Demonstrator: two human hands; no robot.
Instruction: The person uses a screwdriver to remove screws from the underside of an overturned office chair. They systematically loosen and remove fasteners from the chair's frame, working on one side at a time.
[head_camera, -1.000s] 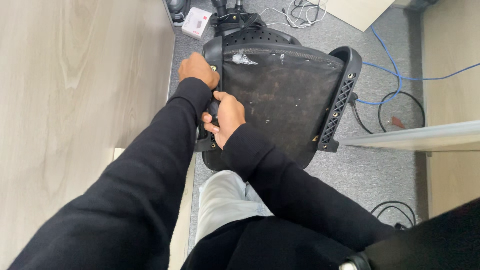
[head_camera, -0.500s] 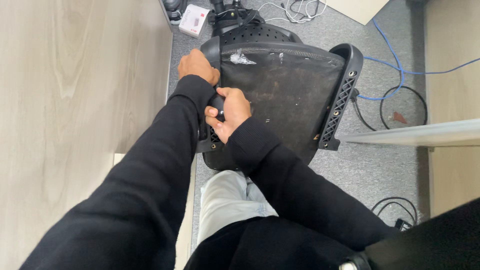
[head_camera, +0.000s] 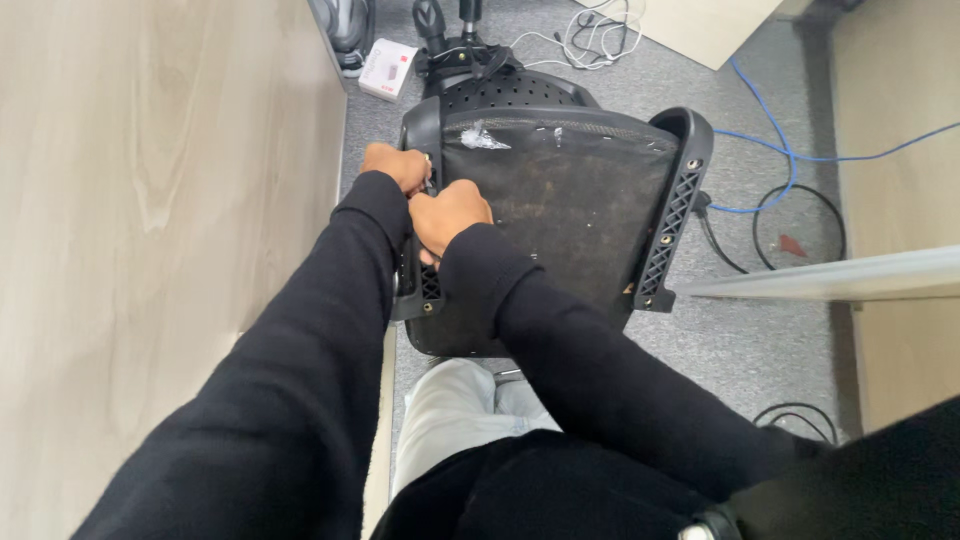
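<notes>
A black office chair seat (head_camera: 570, 210) stands tipped up in front of me, its dusty underside facing the camera. Black plastic side brackets run down its left (head_camera: 420, 290) and right (head_camera: 670, 225) edges. My left hand (head_camera: 395, 166) is closed over the upper part of the left bracket. My right hand (head_camera: 450, 215) is closed right beside it on the same left edge, its fingers curled around something small that I cannot make out. Both arms wear black sleeves. A scrap of torn white material (head_camera: 483, 137) sticks near the seat's top edge.
A light wooden panel (head_camera: 150, 200) fills the left. The chair's base (head_camera: 465, 50) and a small white box (head_camera: 388, 68) lie beyond the seat. Blue (head_camera: 775, 130) and black (head_camera: 800, 225) cables cross the grey carpet. A desk edge (head_camera: 830, 280) juts in at right.
My right hand has moved up along the seat's left edge and now sits close against my left hand. The left hand has kept its hold.
</notes>
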